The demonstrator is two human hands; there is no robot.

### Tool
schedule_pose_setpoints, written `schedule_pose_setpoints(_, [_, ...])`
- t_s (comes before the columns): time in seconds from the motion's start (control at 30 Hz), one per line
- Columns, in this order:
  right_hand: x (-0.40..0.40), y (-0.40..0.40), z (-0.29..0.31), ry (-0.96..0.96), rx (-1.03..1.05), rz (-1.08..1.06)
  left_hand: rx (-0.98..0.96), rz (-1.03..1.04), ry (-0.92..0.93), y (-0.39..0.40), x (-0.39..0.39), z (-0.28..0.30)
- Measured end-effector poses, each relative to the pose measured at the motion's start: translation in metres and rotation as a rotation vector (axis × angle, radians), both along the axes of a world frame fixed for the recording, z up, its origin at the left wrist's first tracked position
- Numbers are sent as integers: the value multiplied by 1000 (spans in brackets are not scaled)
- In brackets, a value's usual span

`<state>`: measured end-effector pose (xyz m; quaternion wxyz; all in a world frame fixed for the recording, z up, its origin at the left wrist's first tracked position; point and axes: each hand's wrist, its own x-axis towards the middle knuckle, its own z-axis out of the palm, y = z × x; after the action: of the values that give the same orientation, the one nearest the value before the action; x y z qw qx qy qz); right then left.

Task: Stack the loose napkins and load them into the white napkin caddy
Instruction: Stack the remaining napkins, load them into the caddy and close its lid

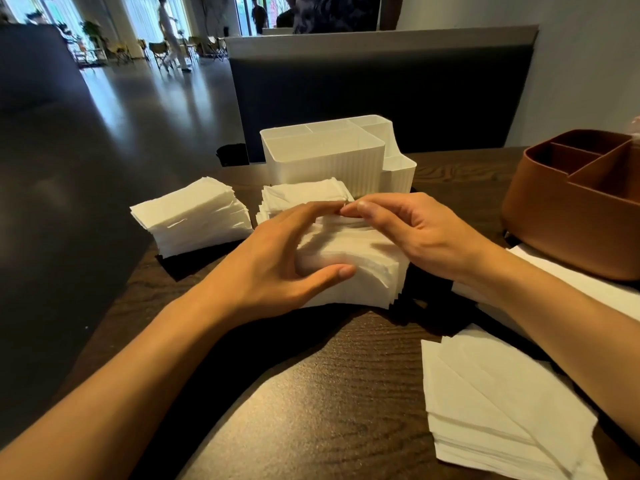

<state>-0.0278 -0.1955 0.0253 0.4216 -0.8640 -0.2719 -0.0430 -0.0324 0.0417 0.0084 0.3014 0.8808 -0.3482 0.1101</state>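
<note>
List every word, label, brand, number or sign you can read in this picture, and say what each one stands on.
None: no readable text appears anywhere in this view.
White napkin caddy: plain ribbed walls, no label.
Brown caddy: no marking visible.
Napkin stacks: blank white.
Background windows and seating: too far and blurred to show any sign.

A thick white napkin stack [356,271] lies at frame centre, edges uneven. The ribbed white napkin caddy [332,161] stands upright just above it, compartments empty.
</note>
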Motion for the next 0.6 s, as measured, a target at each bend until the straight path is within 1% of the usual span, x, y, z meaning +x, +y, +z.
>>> schedule_pose_setpoints(0.13, [1,0,-3,-152,-202,33,44,50,-37,3,2,0])
schedule_pose_setpoints(0.27, [0,-2,-3,-187,-347,34,65,53,-42,5,2,2])
schedule_pose_setpoints(0.37, [-3,-1,0,-186,-461,22,37,19,-25,7,1,5])
schedule_pose_setpoints(0.47, [-7,2,1,-172,-483,9,33,0,-21,6,1,6])
schedule_pose_setpoints(0.6, [-6,3,1,-161,-374,4,-72,49,32,2,-1,6])
